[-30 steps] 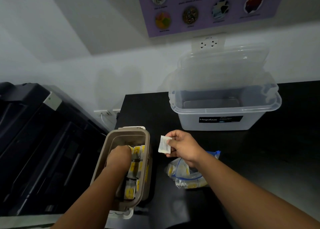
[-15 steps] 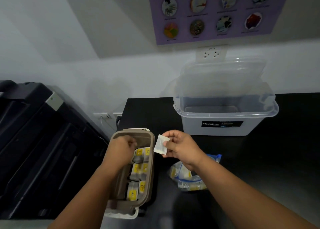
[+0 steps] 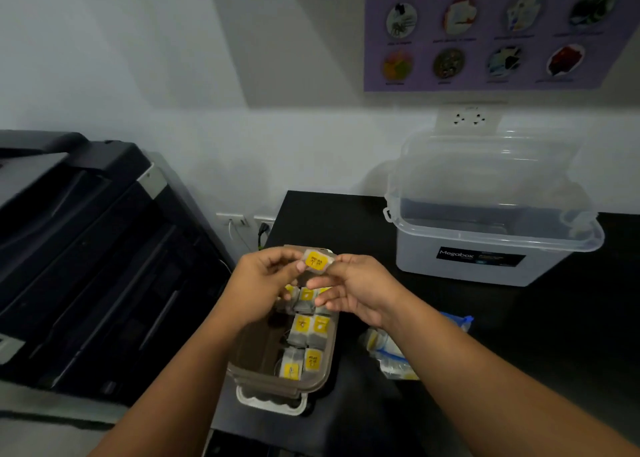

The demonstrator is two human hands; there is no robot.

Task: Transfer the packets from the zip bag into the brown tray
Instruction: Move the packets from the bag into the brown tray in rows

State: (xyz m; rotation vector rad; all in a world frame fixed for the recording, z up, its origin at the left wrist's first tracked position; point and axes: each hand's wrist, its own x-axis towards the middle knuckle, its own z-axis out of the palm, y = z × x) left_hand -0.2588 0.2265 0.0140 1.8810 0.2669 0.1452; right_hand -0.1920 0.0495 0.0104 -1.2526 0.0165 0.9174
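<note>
At lower centre a brown tray [image 3: 277, 384] sits on the black tabletop [image 3: 329, 221], with yellow-labelled packets [image 3: 306, 330] in rows along its right side. Just right of it lies the zip bag [image 3: 389, 351], partly hidden by the right forearm. Over the tray's far end the left hand [image 3: 259, 283] and right hand [image 3: 360, 292] share a single packet [image 3: 317, 261], each grip pinching one edge. Farther back, right of centre, stands a clear box [image 3: 485, 248].
</note>
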